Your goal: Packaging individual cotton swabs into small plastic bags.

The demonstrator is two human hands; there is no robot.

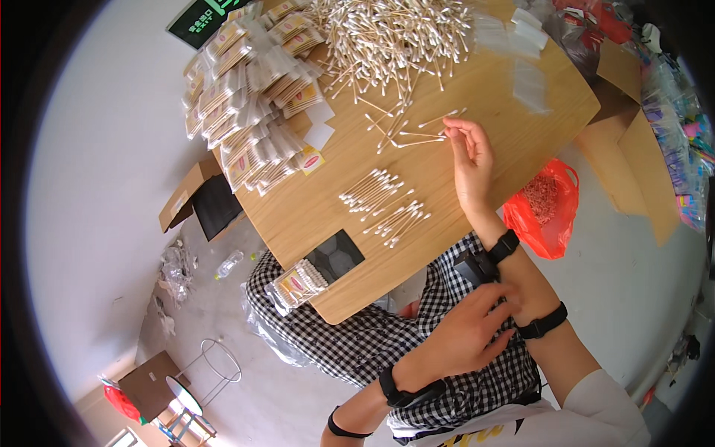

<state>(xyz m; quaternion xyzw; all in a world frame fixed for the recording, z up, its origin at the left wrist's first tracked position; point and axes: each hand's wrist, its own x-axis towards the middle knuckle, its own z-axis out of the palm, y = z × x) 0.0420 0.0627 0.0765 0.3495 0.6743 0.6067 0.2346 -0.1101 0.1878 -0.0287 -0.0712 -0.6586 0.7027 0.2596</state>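
White-tipped wooden swabs (421,142) lie loose on the pale wooden counter (290,208) beside my narrowed right grip (474,160); whether it holds one, I can't tell. My left grip (469,328) spreads loosely over the right forearm (530,290). Clear-plastic swab packets (238,104) crowd far left.

White wall (104,149), pale grey floor (625,313), light wood table (547,138), green-marked sign (202,24) at top, round stool (184,395) lower left
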